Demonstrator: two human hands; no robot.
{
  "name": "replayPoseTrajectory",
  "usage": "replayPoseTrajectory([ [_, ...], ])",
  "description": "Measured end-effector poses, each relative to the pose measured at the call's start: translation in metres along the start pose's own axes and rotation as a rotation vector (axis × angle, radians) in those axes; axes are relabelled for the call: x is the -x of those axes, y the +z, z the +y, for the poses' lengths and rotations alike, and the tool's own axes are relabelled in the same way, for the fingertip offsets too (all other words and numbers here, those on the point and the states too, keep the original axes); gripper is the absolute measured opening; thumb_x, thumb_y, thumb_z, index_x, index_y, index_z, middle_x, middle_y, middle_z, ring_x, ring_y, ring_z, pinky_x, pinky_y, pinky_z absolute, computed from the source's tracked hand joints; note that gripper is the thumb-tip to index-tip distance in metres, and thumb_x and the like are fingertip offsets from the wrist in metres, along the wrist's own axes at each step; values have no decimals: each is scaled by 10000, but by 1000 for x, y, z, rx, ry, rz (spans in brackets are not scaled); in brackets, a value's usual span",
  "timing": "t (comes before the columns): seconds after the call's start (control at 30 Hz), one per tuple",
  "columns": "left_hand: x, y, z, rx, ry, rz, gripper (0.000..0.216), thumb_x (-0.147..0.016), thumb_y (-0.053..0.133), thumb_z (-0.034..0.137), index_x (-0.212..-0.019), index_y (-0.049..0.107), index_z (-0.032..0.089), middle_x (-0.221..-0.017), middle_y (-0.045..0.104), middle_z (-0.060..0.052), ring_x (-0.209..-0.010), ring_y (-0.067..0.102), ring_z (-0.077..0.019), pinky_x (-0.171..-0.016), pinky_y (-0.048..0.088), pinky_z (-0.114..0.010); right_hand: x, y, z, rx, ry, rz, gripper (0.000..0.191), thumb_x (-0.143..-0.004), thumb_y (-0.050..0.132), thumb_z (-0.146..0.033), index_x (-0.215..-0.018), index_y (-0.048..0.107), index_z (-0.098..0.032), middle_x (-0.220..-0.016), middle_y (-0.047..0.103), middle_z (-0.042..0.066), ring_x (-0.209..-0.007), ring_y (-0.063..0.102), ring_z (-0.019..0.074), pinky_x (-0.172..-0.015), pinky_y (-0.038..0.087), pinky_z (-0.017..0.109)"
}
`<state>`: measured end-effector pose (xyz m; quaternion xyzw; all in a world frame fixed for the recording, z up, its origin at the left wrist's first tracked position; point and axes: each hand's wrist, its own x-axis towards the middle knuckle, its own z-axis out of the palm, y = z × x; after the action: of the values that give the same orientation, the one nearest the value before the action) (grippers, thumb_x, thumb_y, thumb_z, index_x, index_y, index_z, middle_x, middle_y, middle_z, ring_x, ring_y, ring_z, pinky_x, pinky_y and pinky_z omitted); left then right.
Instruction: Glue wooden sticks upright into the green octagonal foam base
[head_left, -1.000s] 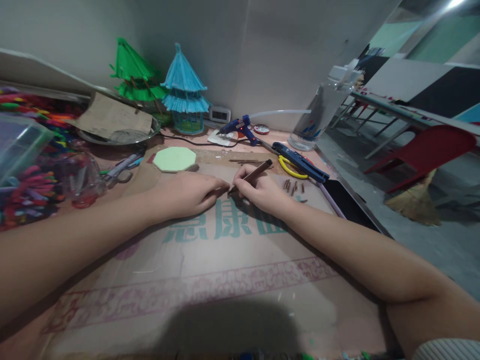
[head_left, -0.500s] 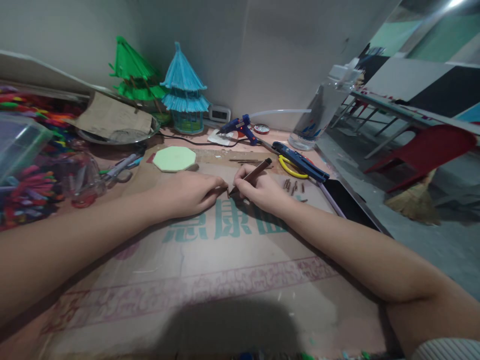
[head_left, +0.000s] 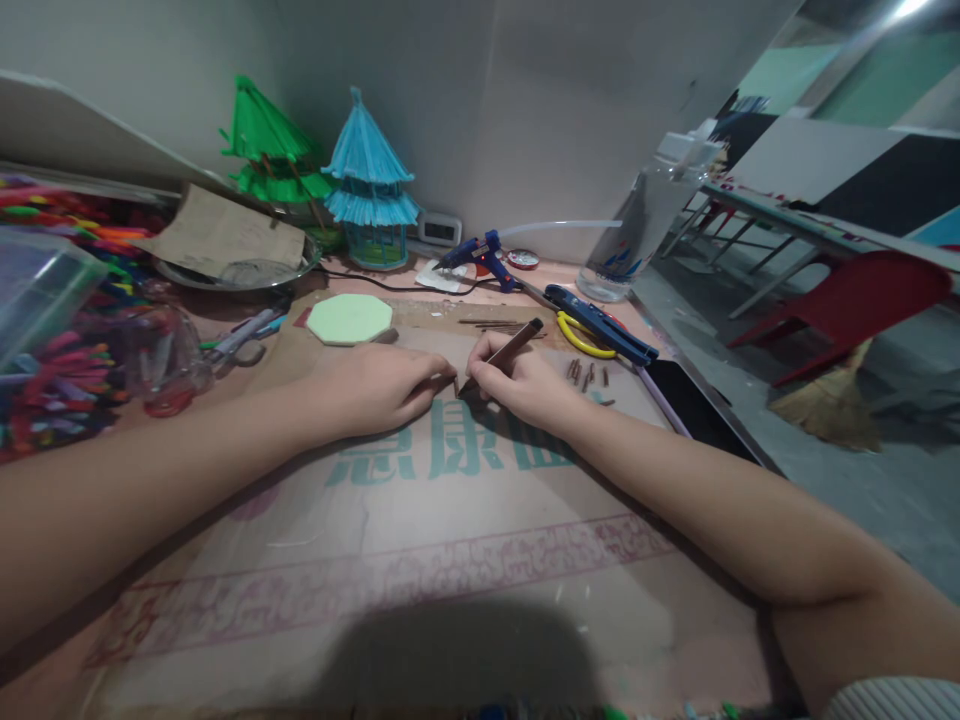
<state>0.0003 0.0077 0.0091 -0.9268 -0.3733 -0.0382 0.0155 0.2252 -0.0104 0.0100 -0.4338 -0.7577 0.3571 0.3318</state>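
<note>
Pen [head_left: 516, 343] shifts slightly, tip just beside brown stick [head_left: 457, 387]; right hand [head_left: 516, 382] pinches pen, left hand [head_left: 382, 388] pinches stick.

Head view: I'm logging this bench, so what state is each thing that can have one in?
Left hand: lowered, fingertips at a brown stick
Right hand: closed around a pen
Pen: tilted, tip down
Glue gun: red light lit
Phone: screen dark
Bottle: standing
Green tower: standing
Blue tower: standing
Octagon: lying flat
Short sticks: loose
</note>
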Motion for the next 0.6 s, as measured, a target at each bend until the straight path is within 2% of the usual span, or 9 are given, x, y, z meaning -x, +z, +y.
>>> replayPoseTrajectory([
  [0.2, 0, 1, 0, 10, 7, 10, 366, -985, 397, 353, -1194, 687, 280, -1048, 777, -52, -831, 699, -281, -676, 492, -359, 0, 0, -1, 0, -8, -6, 93, -899, 539, -265, -827, 537, -206, -661, 565, -30, -608, 538, 130, -584, 423, 255],
  [0.37, 0, 2, -1, -5, 8, 0, 358, -989, 410, 356, -1215, 675, 274, -1063, 777, -56, -832, 701, -268, -675, 483, -341, -1, 2, 2, -31, -7, 60, 105, -913, 535, -292, -842, 522, -217, -652, 556, -42, -615, 550, 136, -590, 416, 256],
  [0.6, 0, -1, 1, -22, 6, -6, 361, -1000, 394, 359, -1206, 673, 258, -1073, 779, -60, -843, 709, -268, -671, 482, -340, -2, 2, 0, 45, -11, 66, 90, -914, 533, -279, -849, 533, -217, -674, 565, -29, -647, 550, 153, -609, 412, 273],
])
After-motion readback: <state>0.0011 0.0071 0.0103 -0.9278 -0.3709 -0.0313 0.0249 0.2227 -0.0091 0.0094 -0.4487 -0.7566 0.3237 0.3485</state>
